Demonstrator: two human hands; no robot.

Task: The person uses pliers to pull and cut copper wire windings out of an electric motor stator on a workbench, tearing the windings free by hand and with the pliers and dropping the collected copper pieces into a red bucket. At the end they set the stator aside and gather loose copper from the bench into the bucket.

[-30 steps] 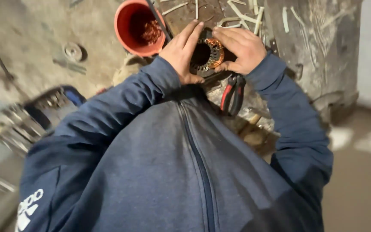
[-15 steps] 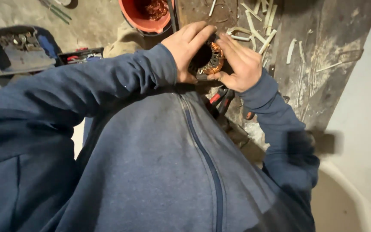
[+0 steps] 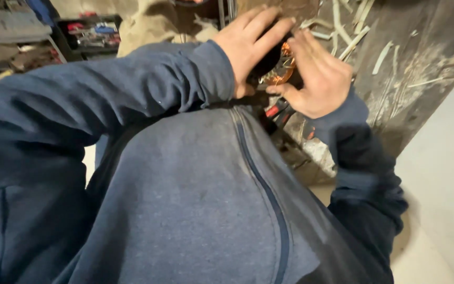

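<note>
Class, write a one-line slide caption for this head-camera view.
Both hands, left and right, clasp a copper-wound coil.

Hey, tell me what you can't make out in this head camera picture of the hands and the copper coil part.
- Round dark part with copper-coloured windings, head view: mostly covered by the left hand and right hand, so its full shape is hidden.
- Red-handled tool: only a bit shows below the hands, so its kind is unclear.
- Dark tray of small items: blurred and too small to identify.
- Scratched dark work surface: cut off by the top edge.
</note>
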